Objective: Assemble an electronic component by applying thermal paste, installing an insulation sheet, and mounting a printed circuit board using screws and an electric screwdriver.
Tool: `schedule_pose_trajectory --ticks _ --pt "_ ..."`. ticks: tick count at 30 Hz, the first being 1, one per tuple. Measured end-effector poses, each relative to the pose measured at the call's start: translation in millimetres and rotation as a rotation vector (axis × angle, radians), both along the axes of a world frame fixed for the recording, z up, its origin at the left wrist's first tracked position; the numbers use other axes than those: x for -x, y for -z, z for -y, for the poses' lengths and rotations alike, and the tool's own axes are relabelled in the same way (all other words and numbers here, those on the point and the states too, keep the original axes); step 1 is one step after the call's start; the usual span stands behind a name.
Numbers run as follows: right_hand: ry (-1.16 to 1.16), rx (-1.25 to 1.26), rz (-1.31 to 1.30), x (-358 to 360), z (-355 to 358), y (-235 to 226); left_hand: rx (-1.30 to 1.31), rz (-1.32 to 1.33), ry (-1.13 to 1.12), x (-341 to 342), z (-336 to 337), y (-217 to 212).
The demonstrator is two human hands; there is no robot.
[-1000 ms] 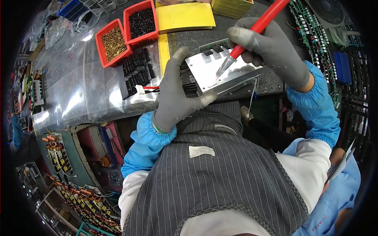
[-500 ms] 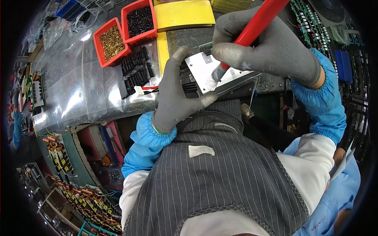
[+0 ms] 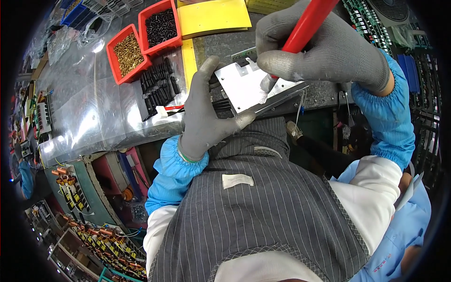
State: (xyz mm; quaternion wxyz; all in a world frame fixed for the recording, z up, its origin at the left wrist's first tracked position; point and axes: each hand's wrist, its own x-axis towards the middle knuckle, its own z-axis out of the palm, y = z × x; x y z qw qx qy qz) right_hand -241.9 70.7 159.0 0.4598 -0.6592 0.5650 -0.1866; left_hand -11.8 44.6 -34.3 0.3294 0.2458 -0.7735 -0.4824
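The right hand (image 3: 324, 47), in a grey knit glove, has its fingers curled tight around a red-handled tool (image 3: 307, 21), which slants down from the top edge; its tip meets the silver metal plate (image 3: 249, 87) just under the knuckles. The left hand (image 3: 204, 115), gloved the same way, clasps the left edge of that plate: the thumb (image 3: 239, 120) runs along the near edge, the other fingers reach up over the far-left corner. The plate sits tilted between the two hands, on a dark mat at the near edge of the bench.

Just left of the left fingers lies a heap of small black parts (image 3: 157, 89) on clear plastic sheeting (image 3: 94, 117). Beyond them stand two red bins, one with brass-coloured pieces (image 3: 127, 54), one with black screws (image 3: 159, 26). A yellow sheet (image 3: 213, 16) lies above the left fingers. To the right of the right hand, green circuit boards (image 3: 371, 23) stand in rows.
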Motion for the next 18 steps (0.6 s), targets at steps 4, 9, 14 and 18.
schedule_pose_trajectory --ticks 4,9,14,18 --pt "0.031 0.024 0.067 8 -5 4 -0.054 -0.007 0.005 1 -1 2" --pt "0.024 0.026 0.000 24 -10 5 -0.081 -0.006 -0.010 2 -2 -1" --pt "-0.022 0.059 -0.053 44 -17 1 -0.143 -0.016 -0.021 0 -4 -1" --pt "0.006 0.179 -0.309 67 -28 20 -0.110 -0.013 -0.024 0 -5 0"
